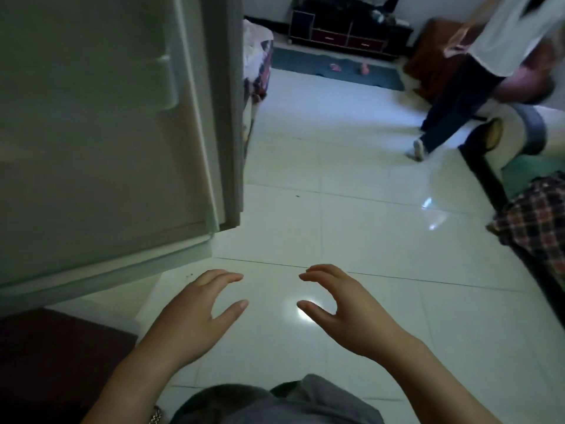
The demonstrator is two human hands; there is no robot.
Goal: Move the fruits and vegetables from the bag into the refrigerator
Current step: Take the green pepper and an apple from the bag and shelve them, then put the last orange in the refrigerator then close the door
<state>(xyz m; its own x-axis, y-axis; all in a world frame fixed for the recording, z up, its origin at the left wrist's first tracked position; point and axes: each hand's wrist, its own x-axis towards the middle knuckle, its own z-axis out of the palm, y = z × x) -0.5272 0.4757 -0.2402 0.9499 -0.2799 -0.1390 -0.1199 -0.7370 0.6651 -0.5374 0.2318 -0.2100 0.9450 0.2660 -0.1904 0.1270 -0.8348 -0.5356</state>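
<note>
The refrigerator door [101, 142] stands swung out on the left, its pale inner lining facing me. My left hand [195, 313] hovers over the white floor tiles just below the door's bottom corner, fingers apart and curled, holding nothing. My right hand [342, 307] faces it about a hand's width to the right, also spread and holding nothing. No bag, fruit or vegetable is in view.
Another person [477, 75] walks at the upper right near a bed [519, 142] with a plaid cloth [538, 221]. A dark cabinet [342, 29] and a blue mat [336, 71] lie at the far wall. White tiled floor [336, 194] spans the middle.
</note>
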